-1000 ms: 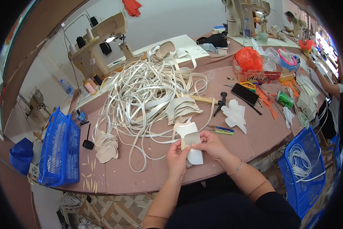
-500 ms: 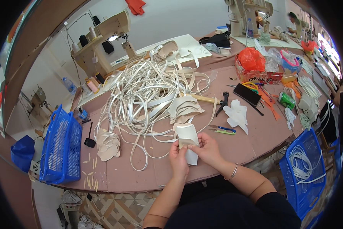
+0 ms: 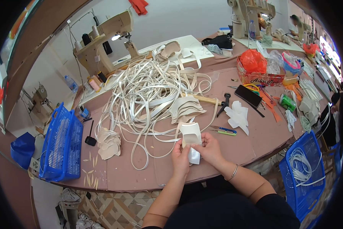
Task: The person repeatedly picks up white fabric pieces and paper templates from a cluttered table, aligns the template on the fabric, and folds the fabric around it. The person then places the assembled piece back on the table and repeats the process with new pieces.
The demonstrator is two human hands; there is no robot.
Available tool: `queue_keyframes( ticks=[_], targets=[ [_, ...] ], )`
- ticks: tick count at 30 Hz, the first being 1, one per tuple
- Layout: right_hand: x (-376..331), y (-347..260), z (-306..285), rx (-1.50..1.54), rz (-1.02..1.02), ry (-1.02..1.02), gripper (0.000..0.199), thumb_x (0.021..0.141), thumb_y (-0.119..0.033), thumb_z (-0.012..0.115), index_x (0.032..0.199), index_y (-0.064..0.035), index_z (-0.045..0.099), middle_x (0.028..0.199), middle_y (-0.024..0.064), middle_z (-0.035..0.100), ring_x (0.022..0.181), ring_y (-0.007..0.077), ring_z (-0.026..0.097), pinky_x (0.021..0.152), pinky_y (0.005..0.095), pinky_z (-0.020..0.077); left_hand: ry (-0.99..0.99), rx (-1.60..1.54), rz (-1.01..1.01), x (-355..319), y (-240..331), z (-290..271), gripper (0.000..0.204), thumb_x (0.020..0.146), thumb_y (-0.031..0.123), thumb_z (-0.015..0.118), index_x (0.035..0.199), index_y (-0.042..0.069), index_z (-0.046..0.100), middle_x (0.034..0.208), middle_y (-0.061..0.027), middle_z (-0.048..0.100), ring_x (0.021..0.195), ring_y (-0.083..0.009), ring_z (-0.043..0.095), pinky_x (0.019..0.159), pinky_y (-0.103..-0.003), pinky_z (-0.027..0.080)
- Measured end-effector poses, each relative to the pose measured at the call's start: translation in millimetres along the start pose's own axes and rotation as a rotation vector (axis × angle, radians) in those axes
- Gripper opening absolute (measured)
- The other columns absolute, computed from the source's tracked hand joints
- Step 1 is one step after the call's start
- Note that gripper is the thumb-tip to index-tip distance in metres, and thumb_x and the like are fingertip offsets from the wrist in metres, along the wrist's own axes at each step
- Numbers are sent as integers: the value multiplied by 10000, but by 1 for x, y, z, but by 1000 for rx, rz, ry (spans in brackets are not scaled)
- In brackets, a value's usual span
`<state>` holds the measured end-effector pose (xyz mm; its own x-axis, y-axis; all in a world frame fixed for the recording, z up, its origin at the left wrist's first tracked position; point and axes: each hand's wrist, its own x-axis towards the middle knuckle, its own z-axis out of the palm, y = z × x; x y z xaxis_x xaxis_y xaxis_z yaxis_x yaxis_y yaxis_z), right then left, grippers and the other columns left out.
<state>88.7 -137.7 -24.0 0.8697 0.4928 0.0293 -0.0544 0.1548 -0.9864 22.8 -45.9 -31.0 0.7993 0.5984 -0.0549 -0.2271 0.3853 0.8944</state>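
In front of me, near the table's front edge, both hands hold a cream leather piece (image 3: 191,131), folded over with a smooth white part hanging below. My left hand (image 3: 180,157) pinches its left edge. The fingers of my right hand (image 3: 210,150) are closed on its right side, and the two thumbs meet at the fold. Just beyond lies a fanned stack of beige leather pieces (image 3: 186,108). A big tangle of white and cream straps (image 3: 141,91) spreads behind it. Blue-green thread snips (image 3: 224,131) and a white cut piece (image 3: 238,117) rest to the right.
A hammer (image 3: 226,102) and a black phone (image 3: 248,95) lie right of the straps. Another beige stack (image 3: 109,144) sits left. Blue baskets (image 3: 62,147) flank the table; the right basket (image 3: 317,164) holds white cord. A sewing machine (image 3: 102,42) stands at the back.
The leather piece has tilted, showing more of its folded-over face, and has shifted slightly right. Both hands keep their hold. The whole view has moved a little.
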Motion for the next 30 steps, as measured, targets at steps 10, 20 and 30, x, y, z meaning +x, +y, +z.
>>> queue_keyframes(
  ticks=[10, 20, 30],
  targets=[
    [-3, 4, 3, -167, -262, 121, 310, 708, -38, 680, 961, 6, 507, 890, 104, 578, 893, 200, 555, 771, 319, 460, 97, 137, 57, 4, -10, -1, 315, 819, -12, 542, 1128, -39, 489, 975, -89, 576, 845, -112, 564, 733, -229, 473],
    [9, -26, -19, -636, -604, -276, 216, 643, 94, 550, 811, -42, 538, 979, 118, 575, 963, 363, 519, 806, 398, 435, -21, 300, 60, 17, -5, -6, 348, 822, -36, 527, 1166, -34, 471, 999, -82, 588, 847, -103, 570, 716, -212, 458],
    [11, -9, -37, -313, -195, -502, 191, 639, 111, 540, 780, -17, 532, 1106, 145, 565, 896, 329, 570, 737, 345, 472, -205, 217, 10, 13, -15, -22, 434, 827, -38, 515, 1246, -26, 404, 1065, -89, 563, 934, -119, 560, 787, -224, 451]
  ],
)
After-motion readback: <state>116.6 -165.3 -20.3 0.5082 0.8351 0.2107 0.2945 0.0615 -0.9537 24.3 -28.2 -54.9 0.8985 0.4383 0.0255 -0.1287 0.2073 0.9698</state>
